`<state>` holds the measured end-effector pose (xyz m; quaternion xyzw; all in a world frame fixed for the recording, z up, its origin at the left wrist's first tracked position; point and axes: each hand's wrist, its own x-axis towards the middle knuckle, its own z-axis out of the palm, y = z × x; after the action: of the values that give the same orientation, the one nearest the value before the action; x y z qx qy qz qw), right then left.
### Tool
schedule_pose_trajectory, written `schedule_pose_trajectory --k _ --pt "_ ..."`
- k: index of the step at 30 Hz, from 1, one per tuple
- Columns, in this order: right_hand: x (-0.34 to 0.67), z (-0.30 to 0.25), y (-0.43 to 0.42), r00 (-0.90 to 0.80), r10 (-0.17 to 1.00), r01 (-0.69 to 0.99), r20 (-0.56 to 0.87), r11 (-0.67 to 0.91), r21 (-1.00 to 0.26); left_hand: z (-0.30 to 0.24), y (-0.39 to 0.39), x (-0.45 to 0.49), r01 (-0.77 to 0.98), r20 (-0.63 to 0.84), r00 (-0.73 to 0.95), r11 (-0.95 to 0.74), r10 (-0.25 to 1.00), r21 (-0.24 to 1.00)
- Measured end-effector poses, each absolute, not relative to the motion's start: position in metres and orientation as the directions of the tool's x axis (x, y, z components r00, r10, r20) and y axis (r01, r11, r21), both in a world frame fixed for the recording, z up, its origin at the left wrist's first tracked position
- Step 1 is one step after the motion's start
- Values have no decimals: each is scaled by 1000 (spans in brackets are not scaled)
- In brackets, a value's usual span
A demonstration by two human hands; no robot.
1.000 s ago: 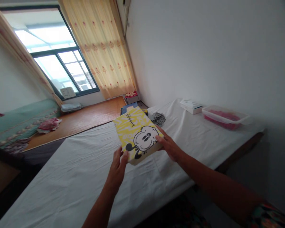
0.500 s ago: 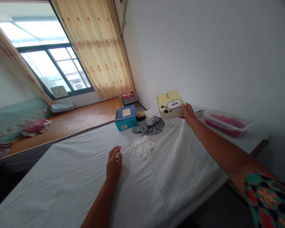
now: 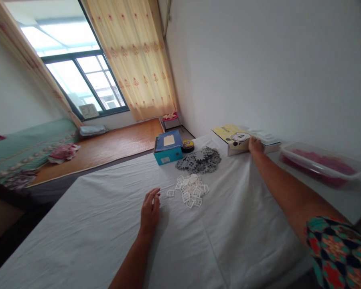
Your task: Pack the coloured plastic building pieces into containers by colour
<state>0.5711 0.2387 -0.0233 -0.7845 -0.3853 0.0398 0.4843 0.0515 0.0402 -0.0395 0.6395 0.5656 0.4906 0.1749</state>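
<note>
My right hand (image 3: 255, 145) is closed on the near right edge of a yellow and white cartoon box (image 3: 232, 136), which sits at the back of the table near the wall. My left hand (image 3: 151, 207) rests low over the white cloth with fingers loosely bent and apart, holding nothing. Just right of it lie one loose white lattice piece (image 3: 170, 193) and a heap of similar white pieces (image 3: 193, 188). Behind that heap is a pile of grey interlocking pieces (image 3: 199, 159), left of the cartoon box.
A teal and blue box (image 3: 168, 147) and a round yellow-topped tin (image 3: 188, 145) stand at the far table edge. On the right, a clear plastic tub (image 3: 321, 162) holds pink pieces. White flat items (image 3: 266, 137) lie behind my right hand. A wall runs along the right.
My right hand has brought the cartoon box down from a raised, tilted position onto the table, further right. My left hand stays beside the white pieces. The view has shifted slightly.
</note>
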Motion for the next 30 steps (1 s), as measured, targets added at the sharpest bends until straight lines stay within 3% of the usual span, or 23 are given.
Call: schedule_pose_trajectory --k 2,5,7,9,12,18,30 --pt "561 -27 229 695 603 630 391 -249 -736 -40 40 51 555 428 -114 -300 897 776" --pt "535 -32 211 401 678 885 616 -113 -451 -40 40 51 559 434 -94 -313 896 768" --pt "518 -34 202 183 751 965 634 -16 -261 -39 39 51 560 439 -85 -321 894 764" --pt "507 -33 200 93 789 986 607 11 -166 -39 39 52 561 440 -81 -324 894 762" --pt "501 -29 209 90 809 992 581 -20 -125 -38 38 52 564 434 -80 -319 897 762" --pt "497 -21 225 195 823 979 533 -126 -163 -40 38 52 564 425 -66 -318 903 763" --pt "484 -10 204 164 822 981 545 -195 -1 -46 40 51 578 418 -13 -334 908 745"
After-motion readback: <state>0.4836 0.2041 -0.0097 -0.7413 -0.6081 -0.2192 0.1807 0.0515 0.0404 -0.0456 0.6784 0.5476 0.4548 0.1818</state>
